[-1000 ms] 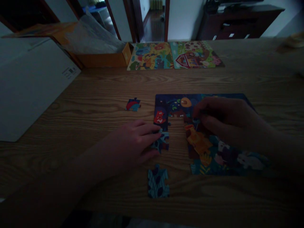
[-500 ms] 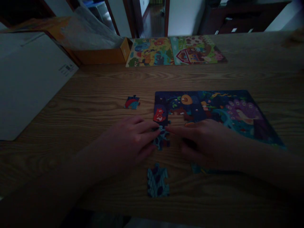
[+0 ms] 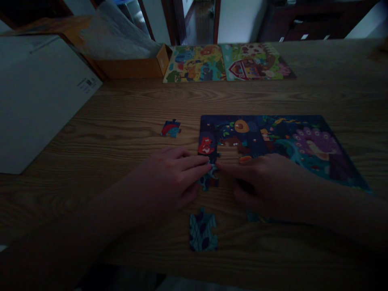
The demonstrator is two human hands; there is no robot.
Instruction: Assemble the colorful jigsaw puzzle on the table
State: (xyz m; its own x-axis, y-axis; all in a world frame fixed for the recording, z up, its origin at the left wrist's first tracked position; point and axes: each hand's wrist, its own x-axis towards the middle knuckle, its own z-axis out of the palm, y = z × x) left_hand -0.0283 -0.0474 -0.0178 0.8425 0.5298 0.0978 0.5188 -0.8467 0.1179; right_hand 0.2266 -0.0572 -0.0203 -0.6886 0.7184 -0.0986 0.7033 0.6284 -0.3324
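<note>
My left hand [image 3: 163, 178] and right hand [image 3: 260, 188] lie almost flat, fingers [image 3: 198, 163] extended to a jigsaw piece [image 3: 210, 182] at the lower-centre edge of the peacock puzzle [image 3: 291, 137] on the worktop [image 3: 91, 161]. I cannot tell if they grip it; a slip could shift it out of line.
</note>
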